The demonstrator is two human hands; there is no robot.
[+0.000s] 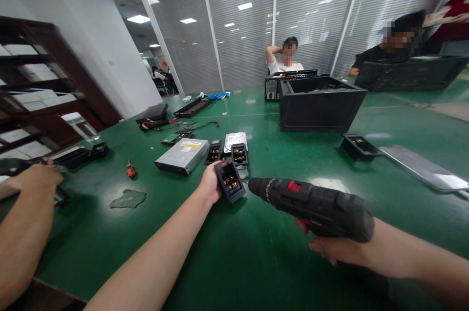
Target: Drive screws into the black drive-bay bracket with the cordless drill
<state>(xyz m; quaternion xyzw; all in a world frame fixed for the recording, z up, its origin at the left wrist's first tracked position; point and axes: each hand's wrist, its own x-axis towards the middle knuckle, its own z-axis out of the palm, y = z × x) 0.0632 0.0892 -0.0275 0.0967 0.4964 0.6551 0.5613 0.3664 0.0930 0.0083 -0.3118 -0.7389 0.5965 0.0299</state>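
Right hand has fingers wrapped round the power drill right of the held black box, bit at the box's rim, contact unclear. Left hand has fingers clamped on the box from its left. Looks partway: gold fittings remain inside, and two similar boxes just beyond it hold theirs too.

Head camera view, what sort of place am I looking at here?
Probably an office, perhaps a meeting room in one: there is a tall glass partition, a large green table, and a dark wooden bookcase at the left.
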